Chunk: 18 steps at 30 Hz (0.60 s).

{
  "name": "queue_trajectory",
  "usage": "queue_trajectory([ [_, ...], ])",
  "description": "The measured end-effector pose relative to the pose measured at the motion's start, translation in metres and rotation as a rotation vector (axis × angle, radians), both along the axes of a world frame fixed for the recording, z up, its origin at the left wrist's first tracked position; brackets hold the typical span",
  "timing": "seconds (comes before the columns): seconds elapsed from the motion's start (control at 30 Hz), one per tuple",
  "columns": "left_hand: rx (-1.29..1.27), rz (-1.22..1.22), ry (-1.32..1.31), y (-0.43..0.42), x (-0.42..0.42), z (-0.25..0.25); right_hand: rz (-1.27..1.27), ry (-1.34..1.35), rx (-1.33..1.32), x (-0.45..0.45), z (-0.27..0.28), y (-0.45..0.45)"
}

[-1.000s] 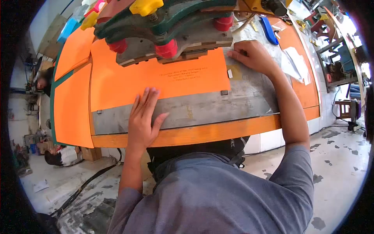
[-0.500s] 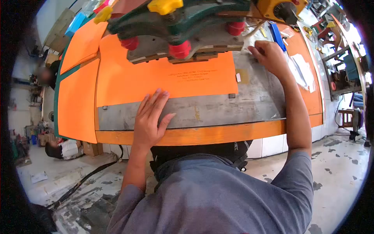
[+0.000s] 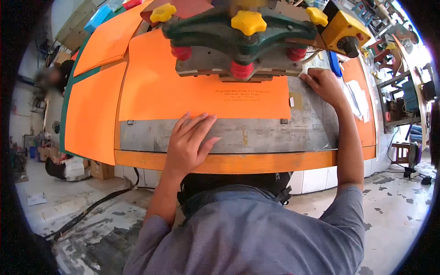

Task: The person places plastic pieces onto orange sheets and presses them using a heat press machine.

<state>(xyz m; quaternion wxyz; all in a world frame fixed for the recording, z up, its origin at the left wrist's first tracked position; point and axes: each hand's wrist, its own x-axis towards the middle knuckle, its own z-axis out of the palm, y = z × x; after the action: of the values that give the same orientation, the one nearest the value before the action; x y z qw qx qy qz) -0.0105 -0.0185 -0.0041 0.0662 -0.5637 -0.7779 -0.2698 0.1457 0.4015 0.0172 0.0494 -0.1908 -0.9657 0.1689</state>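
My left hand [image 3: 190, 142] lies with fingers stretched out over the grey metal bed [image 3: 229, 135], its fingertips at the front edge of an orange sheet [image 3: 160, 98]. Several lines of small dark print [image 3: 243, 95] run across the sheet's right part. Above it hangs a green press head [image 3: 247, 41] with yellow star knobs and red collars, hiding the sheet's back part. To the right of the press plate [image 3: 201, 68], my right hand [image 3: 326, 87] is closed with fingers curled. Whatever it may hold is too small to make out.
Orange sheets lie in a back stack [image 3: 107, 43] and a front stack [image 3: 94, 114] at left. A yellow control box [image 3: 346, 34] with a black dial sits at upper right. White papers [image 3: 357, 98] and a blue object [image 3: 335, 64] lie beyond my right hand. A wooden edge [image 3: 256, 162] borders the front.
The view has shifted, so the press and sheet appear lower and further right. My left fingertips have drawn back slightly toward the sheet's edge. My right hand appears slightly lower, still curled.
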Motion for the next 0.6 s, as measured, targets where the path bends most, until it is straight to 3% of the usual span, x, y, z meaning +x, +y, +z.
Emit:
queue_trajectory([
  [0.27, 0.011, -0.068, -0.065, -0.008, -0.005, 0.0, 0.005, -0.076, 0.146, 0.02, 0.031, -0.036],
  [0.37, 0.03, -0.085, -0.09, -0.009, -0.006, -0.002, -0.001, 0.053, 0.157, 0.042, 0.032, -0.077],
  [0.47, 0.074, -0.102, -0.11, -0.011, -0.005, 0.0, 0.099, 0.384, 0.058, 0.062, 0.024, -0.128],
  [0.6, 0.156, -0.132, -0.128, -0.016, -0.007, 0.006, 0.218, 0.467, 0.053, 0.071, 0.006, -0.184],
])
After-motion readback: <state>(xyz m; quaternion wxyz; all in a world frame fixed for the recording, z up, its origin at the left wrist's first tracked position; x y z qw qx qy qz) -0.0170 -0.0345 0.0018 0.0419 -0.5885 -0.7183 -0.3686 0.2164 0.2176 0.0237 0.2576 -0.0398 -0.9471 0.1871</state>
